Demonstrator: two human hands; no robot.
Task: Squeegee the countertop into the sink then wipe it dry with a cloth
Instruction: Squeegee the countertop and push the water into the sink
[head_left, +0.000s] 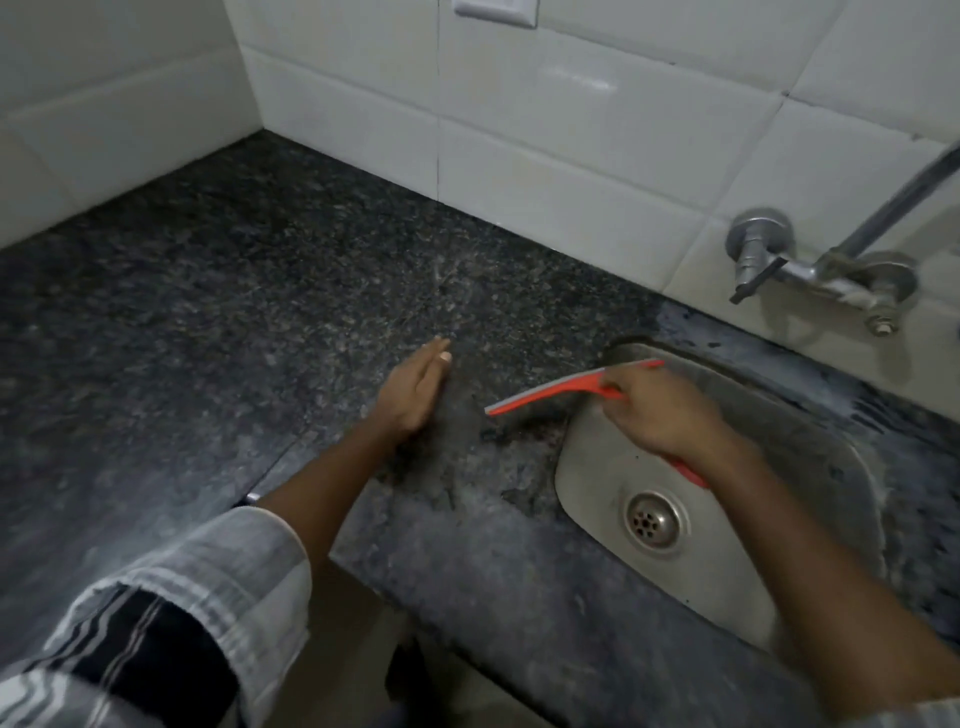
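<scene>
A dark speckled granite countertop (249, 291) runs from the left corner to a steel sink (810, 467) set into it at the right. My right hand (665, 415) is shut on the handle of a red squeegee (550, 392), whose blade lies at the sink's left rim, half over the counter and half over the basin. My left hand (413, 389) rests flat on the counter just left of the blade, fingers straight and together, holding nothing. Wet patches darken the stone beside the sink. No cloth is in view.
White tiled walls (571, 130) close the counter at the back and left. A metal tap (815, 270) juts from the wall above the sink. The sink drain (652, 522) sits near the front. The counter's front edge drops off below my arms.
</scene>
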